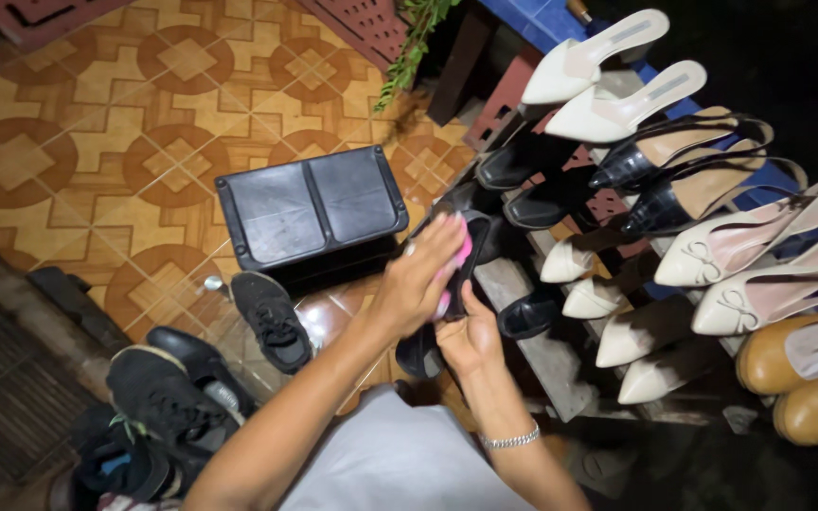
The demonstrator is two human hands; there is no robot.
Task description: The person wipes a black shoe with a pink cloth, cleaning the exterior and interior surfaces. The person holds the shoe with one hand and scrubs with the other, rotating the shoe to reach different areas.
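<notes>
Black shoe: raised before the shoe rack | left hand: fingers press a pink cloth on its upper | right hand: fingers clasped round its lower end | black case: floor, left.

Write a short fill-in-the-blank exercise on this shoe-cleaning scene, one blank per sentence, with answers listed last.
1. The left hand presses a ____ cloth on a black shoe.
2. The right hand wears a silver ____ at the wrist.
3. The box on the tiled floor is ____ in colour.

Answers: pink; bracelet; black
</notes>
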